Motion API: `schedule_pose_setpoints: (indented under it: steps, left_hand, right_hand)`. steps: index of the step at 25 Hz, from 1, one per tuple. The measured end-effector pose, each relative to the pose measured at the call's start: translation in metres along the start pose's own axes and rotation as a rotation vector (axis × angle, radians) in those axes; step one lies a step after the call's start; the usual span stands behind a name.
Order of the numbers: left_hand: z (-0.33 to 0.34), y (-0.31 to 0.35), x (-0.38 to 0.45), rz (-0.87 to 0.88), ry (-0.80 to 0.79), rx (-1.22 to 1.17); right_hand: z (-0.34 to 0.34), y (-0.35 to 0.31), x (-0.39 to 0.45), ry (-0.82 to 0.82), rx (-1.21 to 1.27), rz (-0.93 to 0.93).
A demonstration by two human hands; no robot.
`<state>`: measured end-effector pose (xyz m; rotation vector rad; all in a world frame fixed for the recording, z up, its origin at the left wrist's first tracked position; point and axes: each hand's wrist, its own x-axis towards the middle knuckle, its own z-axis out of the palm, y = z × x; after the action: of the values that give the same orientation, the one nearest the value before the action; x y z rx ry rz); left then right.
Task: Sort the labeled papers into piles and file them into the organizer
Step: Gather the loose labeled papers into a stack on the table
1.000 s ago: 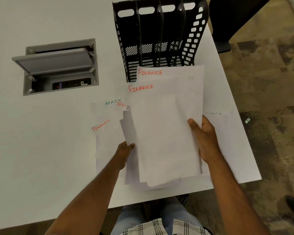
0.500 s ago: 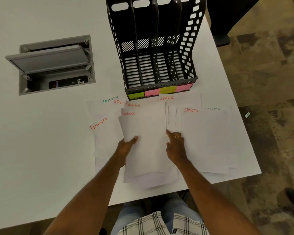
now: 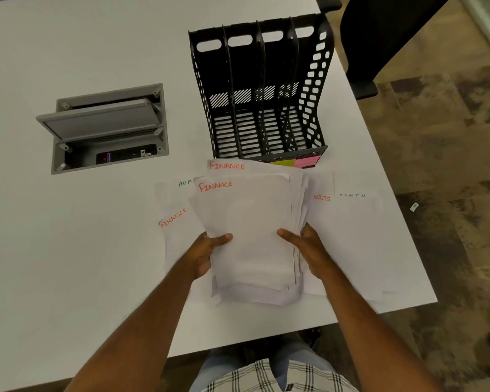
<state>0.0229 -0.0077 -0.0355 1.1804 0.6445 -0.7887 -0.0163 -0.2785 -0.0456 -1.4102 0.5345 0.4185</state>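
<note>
Right now I hold a stack of papers at the centre of the frame, my left hand gripping its left edge with the thumb on top, and my right hand clamped on its right edge, thumb laid across the top sheet. That top sheet reads FINANCE in red, and another FINANCE heading peeks out just above it. More sheets lie flat on the white table: one marked FINANCE to the left of the stack, and a pile to the right showing part of SPORTS. The black organizer stands upright at the upper centre, just beyond the stack, its four slots holding nothing, with coloured sticky labels along its front edge. A grey socket box with a raised lid sits in the table at the upper left.
</note>
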Motion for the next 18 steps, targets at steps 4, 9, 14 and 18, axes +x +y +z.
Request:
schedule_pose_setpoints:
  steps: [4,9,14,18]
  left_hand:
    - [0.032,0.035,-0.013,0.235,0.128,0.095]
    - [0.054,0.058,-0.034,0.586,0.101,0.002]
    - [0.036,0.027,-0.041,0.540,0.082,0.160]
    - [0.034,0.001,-0.031,0.521,0.063,0.470]
  right_hand:
    - [0.027,-0.031,-0.001,0.160,-0.137,-0.170]
    - [0.030,-0.057,-0.030,0.410,-0.085,-0.384]
    - [0.023,-0.033,-0.051,0.356,-0.095,-0.327]
    - [0.030,-0.007,-0.033,0.262,-0.003,-0.260]
